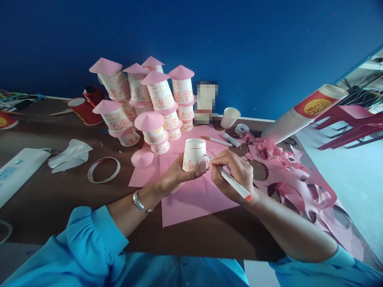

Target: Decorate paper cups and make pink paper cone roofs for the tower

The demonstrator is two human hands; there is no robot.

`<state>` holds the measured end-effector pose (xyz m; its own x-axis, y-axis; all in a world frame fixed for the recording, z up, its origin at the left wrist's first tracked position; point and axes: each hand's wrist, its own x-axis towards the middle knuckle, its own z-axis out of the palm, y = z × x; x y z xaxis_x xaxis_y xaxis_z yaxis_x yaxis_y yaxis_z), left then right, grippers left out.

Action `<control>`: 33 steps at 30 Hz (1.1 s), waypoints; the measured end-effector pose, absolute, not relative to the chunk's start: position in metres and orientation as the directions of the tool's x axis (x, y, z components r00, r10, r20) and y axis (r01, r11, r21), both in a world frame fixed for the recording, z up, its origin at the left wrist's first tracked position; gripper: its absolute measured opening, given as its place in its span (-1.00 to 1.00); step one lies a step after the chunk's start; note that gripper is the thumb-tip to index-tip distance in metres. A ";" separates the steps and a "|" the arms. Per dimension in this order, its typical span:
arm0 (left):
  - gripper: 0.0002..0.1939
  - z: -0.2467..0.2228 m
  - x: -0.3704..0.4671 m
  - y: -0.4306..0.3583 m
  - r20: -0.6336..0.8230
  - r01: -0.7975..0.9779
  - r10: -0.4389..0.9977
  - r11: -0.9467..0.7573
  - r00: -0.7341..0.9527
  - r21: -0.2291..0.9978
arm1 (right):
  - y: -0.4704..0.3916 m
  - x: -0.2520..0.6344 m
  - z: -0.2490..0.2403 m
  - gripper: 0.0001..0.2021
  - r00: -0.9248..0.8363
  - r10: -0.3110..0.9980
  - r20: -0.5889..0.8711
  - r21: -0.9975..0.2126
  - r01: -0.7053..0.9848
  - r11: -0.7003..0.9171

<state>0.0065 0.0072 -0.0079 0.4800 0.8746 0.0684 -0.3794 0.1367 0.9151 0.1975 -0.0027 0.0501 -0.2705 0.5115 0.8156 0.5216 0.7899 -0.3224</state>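
My left hand (pixel 175 177) is wrapped round a white paper cup (pixel 194 153), which is held upside down above pink paper (pixel 191 211). Red flower drawings run round the cup's lower part, and a red line crosses it near the top. In my right hand (pixel 235 171) is a white marker pen (pixel 235 184) with a red end, its tip at the cup's right side. Behind the cup stand several decorated cup towers (pixel 161 95) with pink cone roofs. A loose pink paper cone (pixel 142 158) lies on the sheet to the left.
A roll of tape (pixel 103 170), crumpled clear plastic (pixel 70 155) and a white power strip (pixel 22 171) lie at left. Cut pink scraps (pixel 296 187) cover the right side, near a leaning stack of cups (pixel 302 113). An orange marker (pixel 217 141) and another cup (pixel 230 117) are behind.
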 end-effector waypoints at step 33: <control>-0.35 -0.001 0.006 0.004 0.100 -0.137 0.919 -0.050 0.382 0.989 | -0.015 0.189 0.044 -0.79 -0.426 0.367 0.827 -0.124 0.499 0.858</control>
<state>0.0056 0.0040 -0.0011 0.3821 0.9187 0.0997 -0.1369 -0.0505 0.9893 0.1891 -0.0149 0.0437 -0.4255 0.3669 0.8272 0.4988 0.8578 -0.1239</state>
